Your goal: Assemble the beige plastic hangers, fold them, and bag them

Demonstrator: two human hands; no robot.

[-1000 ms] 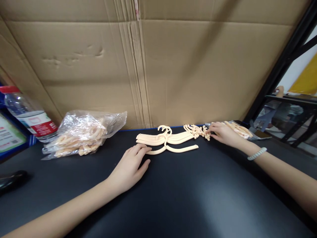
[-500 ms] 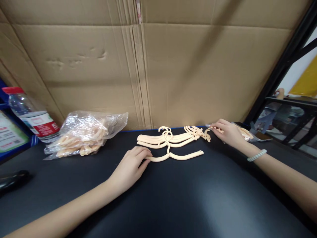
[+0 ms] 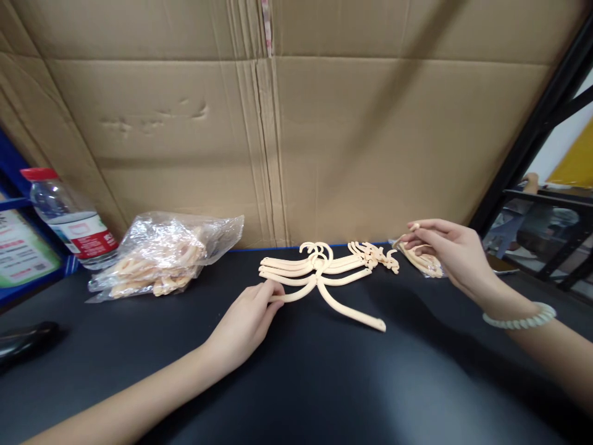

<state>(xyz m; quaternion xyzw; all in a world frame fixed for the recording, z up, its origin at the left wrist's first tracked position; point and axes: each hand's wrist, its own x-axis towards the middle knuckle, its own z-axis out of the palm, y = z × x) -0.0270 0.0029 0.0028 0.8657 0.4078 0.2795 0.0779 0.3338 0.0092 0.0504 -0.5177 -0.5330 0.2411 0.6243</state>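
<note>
My left hand pinches the left end of a cream-coloured hanger between thumb and fingers, the grip closed on that arm tip, just above the black table. From my fingers the hanger runs to the right, its far arm slanting down toward me and ending in a small holed tip, while its hook points away from me, over the stacked hangers in the view. Those lie just behind it near the middle of the table, arms side by side and hooks bunched together; whether the held one touches them I cannot tell. My right hand is raised well to the right, thumb and fingertips closed on a small pale piece that my fingers mostly hide, so its shape is unclear. Below those fingertips lies a clear bag with more cream-coloured parts in it, and between the bag and the stack sits a little heap of curled pieces. A pale beaded bracelet circles my right wrist. Off to my left, a larger crinkled bag full of similar parts rests on the table, with a red-capped bottle leaning just beside it. A cardboard sheet stands upright behind everything.
</note>
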